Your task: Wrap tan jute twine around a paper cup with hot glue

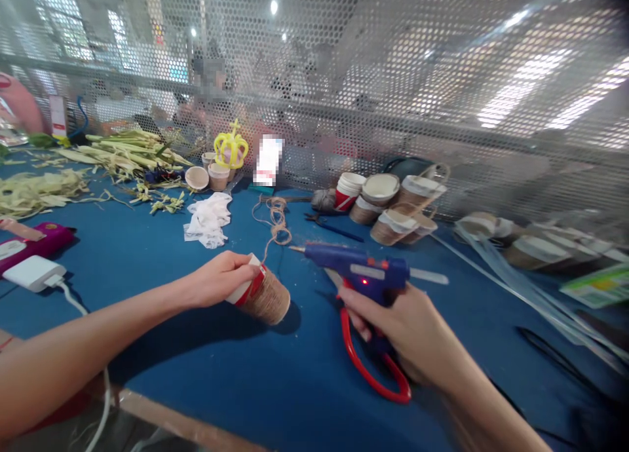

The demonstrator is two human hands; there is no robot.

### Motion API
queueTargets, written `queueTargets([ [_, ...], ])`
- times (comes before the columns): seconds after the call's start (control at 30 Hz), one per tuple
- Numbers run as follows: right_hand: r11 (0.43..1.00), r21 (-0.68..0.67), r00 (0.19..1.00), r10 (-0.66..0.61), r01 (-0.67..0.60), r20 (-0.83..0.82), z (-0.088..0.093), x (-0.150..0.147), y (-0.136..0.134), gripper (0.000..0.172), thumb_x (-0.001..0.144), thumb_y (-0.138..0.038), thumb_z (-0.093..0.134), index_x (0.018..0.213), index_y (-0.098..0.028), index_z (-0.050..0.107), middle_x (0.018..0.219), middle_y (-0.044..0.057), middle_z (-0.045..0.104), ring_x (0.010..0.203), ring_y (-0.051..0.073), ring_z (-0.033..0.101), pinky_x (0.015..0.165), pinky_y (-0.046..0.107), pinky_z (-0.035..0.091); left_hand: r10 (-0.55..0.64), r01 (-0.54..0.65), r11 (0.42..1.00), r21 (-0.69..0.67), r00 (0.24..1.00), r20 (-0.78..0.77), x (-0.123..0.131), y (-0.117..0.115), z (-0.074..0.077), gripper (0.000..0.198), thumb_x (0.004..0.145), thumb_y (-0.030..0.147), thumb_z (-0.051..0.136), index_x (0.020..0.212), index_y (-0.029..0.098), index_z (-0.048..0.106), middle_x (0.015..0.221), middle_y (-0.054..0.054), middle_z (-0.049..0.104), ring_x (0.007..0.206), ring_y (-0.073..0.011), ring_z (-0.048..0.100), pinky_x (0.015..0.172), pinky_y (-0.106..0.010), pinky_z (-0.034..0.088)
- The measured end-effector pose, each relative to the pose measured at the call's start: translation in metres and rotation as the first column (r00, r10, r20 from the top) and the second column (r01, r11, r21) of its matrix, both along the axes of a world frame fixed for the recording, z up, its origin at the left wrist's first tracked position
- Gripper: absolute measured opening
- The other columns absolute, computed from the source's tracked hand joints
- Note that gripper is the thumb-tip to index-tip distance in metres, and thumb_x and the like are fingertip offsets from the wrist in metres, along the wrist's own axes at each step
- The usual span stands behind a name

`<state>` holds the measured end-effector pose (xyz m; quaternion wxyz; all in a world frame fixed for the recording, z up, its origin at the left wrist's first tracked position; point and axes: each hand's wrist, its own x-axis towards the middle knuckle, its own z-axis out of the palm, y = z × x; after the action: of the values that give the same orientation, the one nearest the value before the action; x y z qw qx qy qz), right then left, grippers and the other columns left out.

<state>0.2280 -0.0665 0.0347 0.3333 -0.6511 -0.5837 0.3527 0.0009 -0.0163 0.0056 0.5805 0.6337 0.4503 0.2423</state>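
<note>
My left hand (pixel 221 278) is closed around the rim end of a paper cup (pixel 263 296) lying on its side, mostly wrapped in brown twine. A loose strand of twine (pixel 276 223) runs from the cup back across the blue table (pixel 246 373). My right hand (pixel 398 324) grips a blue hot glue gun (pixel 356 267) with a red cord loop; its nozzle points left, a short way from the cup. A red light glows on the gun.
Finished twine-wrapped cups (pixel 398 206) pile at the back right. White tissue (pixel 209 219), a yellow crown ornament (pixel 230 149), small cups and dried leaf strips (pixel 122 154) lie at back left. A white charger (pixel 34 273) and pink device sit far left. A mesh screen stands behind.
</note>
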Motion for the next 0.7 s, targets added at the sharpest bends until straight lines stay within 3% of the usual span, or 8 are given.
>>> queueTargets([
  [0.13,0.981,0.038,0.973,-0.183,0.19,-0.14,0.003,0.029,0.029,0.021,0.064,-0.034,0.067,0.061,-0.015,0.059,0.056,0.001,0.059,0.046,0.009,0.05,0.042,0.02,0.04,-0.019,0.019,1.0,0.004,0.999,0.028,0.0,-0.001,-0.001,0.027,0.076,0.033,0.045,0.073,0.011,0.06,0.066,-0.001,0.061,0.059,-0.0122,0.052,0.055,-0.022,0.039],
  [0.37,0.946,0.015,0.946,-0.323,0.324,-0.028,-0.028,0.072,0.077,0.028,0.066,-0.031,0.066,0.048,-0.015,0.052,0.042,0.0,0.05,0.035,0.008,0.043,0.037,0.021,0.037,-0.079,0.077,0.995,0.07,0.996,0.03,-0.004,-0.001,-0.005,0.032,0.079,0.038,0.043,0.077,0.011,0.062,0.075,-0.003,0.065,0.068,-0.0158,0.056,0.062,-0.024,0.042],
  [0.47,0.946,0.033,0.943,-0.324,0.322,0.073,-0.037,0.081,0.085,0.034,0.067,-0.03,0.065,0.041,-0.018,0.047,0.034,-0.002,0.044,0.033,0.009,0.042,0.037,0.022,0.033,-0.089,0.086,0.993,0.085,0.996,0.031,-0.003,-0.002,-0.005,0.032,0.08,0.036,0.043,0.076,0.011,0.061,0.075,-0.003,0.065,0.067,-0.0154,0.055,0.061,-0.023,0.042],
  [0.57,0.955,0.115,0.94,-0.29,0.273,0.178,-0.031,0.082,0.082,0.041,0.067,-0.028,0.063,0.035,-0.019,0.04,0.033,-0.004,0.037,0.037,0.008,0.044,0.04,0.021,0.027,-0.069,0.066,0.994,0.085,0.997,0.031,-0.002,-0.003,-0.005,0.032,0.08,0.037,0.043,0.076,0.011,0.061,0.074,-0.003,0.065,0.067,-0.0156,0.055,0.062,-0.023,0.042],
  [0.7,0.971,0.213,0.957,-0.16,0.108,0.244,-0.013,0.052,0.073,0.032,0.073,-0.032,0.056,0.045,-0.018,0.05,0.047,0.002,0.051,0.06,0.014,0.055,0.048,0.022,0.031,-0.077,0.074,0.993,0.089,0.996,0.033,-0.002,-0.004,-0.004,0.031,0.079,0.036,0.043,0.073,0.012,0.061,0.072,-0.002,0.064,0.066,-0.0152,0.055,0.062,-0.023,0.041],
])
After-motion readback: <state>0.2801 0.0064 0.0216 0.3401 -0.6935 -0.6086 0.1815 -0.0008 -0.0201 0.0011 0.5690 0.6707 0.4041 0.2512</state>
